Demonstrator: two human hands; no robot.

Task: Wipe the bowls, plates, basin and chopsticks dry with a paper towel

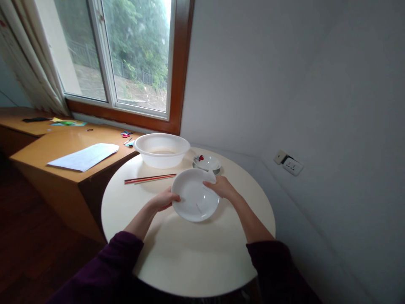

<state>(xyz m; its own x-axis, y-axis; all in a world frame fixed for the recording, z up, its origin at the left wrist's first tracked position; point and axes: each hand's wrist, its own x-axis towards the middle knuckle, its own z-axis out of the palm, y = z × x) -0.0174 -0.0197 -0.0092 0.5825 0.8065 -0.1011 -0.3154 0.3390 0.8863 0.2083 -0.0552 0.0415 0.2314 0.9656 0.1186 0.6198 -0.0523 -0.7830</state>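
A white, shallow round plate is tilted toward me above the round table. My left hand grips its left rim, thumb on the inner face and fingers beneath. My right hand is closed at the upper right rim, its thumb over the inner face. Something white shows by the right fingers, and I cannot make out what it is. Just behind the plate sits a small white bowl with a red flower pattern. Reddish-brown chopsticks lie to the left of the plate.
A large white plastic basin stands at the back of the white round table. Left of it, a wooden desk holds a white paper sheet and small items. The wall with a socket borders the right side.
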